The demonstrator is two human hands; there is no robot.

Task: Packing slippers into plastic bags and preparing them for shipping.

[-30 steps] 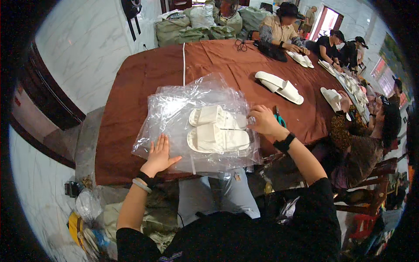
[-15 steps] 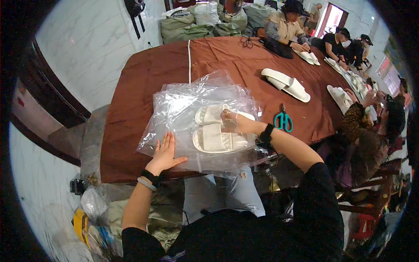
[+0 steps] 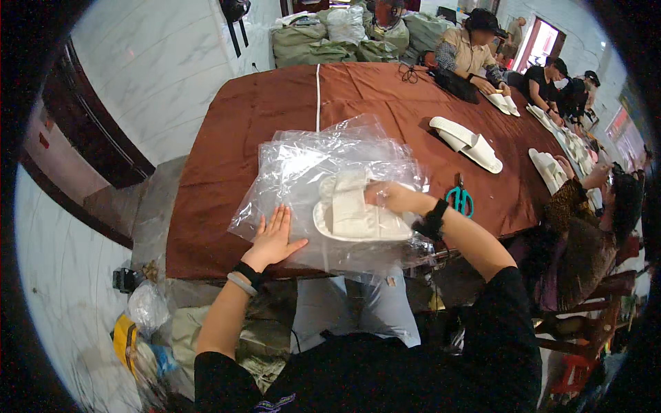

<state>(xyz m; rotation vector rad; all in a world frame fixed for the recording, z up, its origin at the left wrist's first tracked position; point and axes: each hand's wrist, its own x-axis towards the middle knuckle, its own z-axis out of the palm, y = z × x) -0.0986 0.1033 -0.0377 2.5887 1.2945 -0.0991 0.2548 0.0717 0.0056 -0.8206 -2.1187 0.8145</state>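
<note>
A pair of off-white slippers lies on a stack of clear plastic bags (image 3: 286, 162). The near slipper (image 3: 358, 224) overlaps the far slipper (image 3: 337, 182), and their toes point right. My right hand (image 3: 396, 198) is closed on the slippers at the strap opening; its fingertips are partly hidden and slightly blurred. Flat on the near left part of the bags rests my left hand (image 3: 277, 237), fingers spread, holding nothing. Whether the slippers are inside a bag or on top, I cannot tell.
Teal-handled scissors (image 3: 460, 199) lie right of the bags on the brown tablecloth (image 3: 227, 151). Beyond them is another pair of off-white slippers (image 3: 468, 144). Several people sit along the right side handling slippers. Stuffed sacks (image 3: 299, 43) stand behind the table.
The two slippers have come closer together, the near one now overlapping the far one. My right hand has shifted slightly toward me. The left hand stays flat on the bags. The view has shifted slightly.
</note>
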